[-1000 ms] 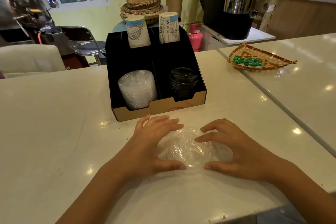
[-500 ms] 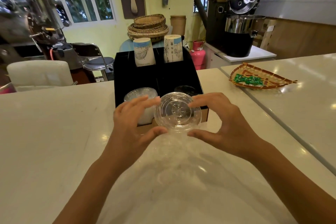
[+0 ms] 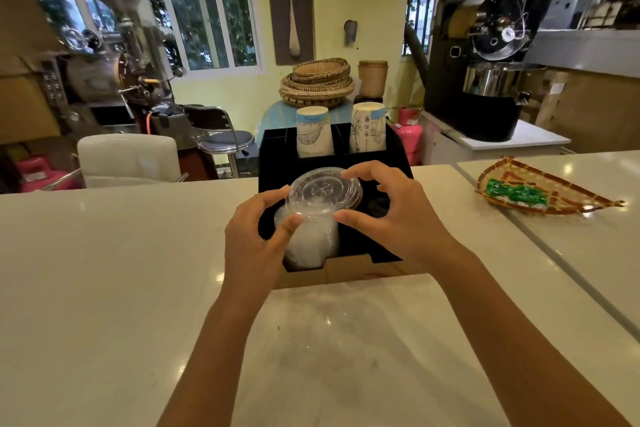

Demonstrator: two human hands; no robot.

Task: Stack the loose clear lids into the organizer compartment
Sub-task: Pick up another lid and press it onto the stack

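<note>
A white counter [image 3: 104, 270] fills the lower frame; at center, left hand [image 3: 256, 239] and right hand [image 3: 398, 218] pinch clear lids [image 3: 323, 192] over the organizer [image 3: 381, 163].

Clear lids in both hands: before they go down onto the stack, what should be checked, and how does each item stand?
1. Both hands grip the held lids: left hand, right hand: ok.
2. Lids above the clear lid stack, front left compartment: ok.
3. Lids level: not ok, tilted.
4. Seated on stack: cannot tell.
5. Clear of the paper cups: ok.
</note>
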